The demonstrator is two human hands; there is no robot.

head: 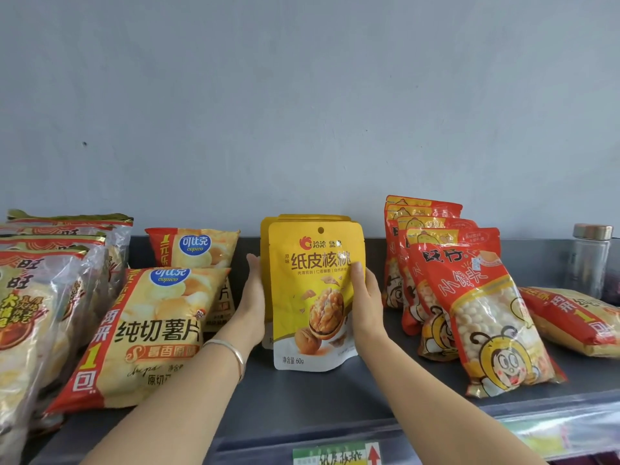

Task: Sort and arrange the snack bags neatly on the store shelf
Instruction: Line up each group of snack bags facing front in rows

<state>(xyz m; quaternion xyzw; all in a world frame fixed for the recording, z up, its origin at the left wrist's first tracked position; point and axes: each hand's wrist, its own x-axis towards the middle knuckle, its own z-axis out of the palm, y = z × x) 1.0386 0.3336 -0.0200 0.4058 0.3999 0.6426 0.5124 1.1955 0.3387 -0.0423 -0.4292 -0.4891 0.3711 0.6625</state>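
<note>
Flanking the upright walnut bags (313, 297): left hand (253, 298) pressed flat, right hand (367, 305) gripping.

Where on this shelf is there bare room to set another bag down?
Bare shelf shows in front of the walnut pouches, between the chip bags and the red bun bags. A second patch lies between the red bun bags and the jar. The left end is crowded.
</note>
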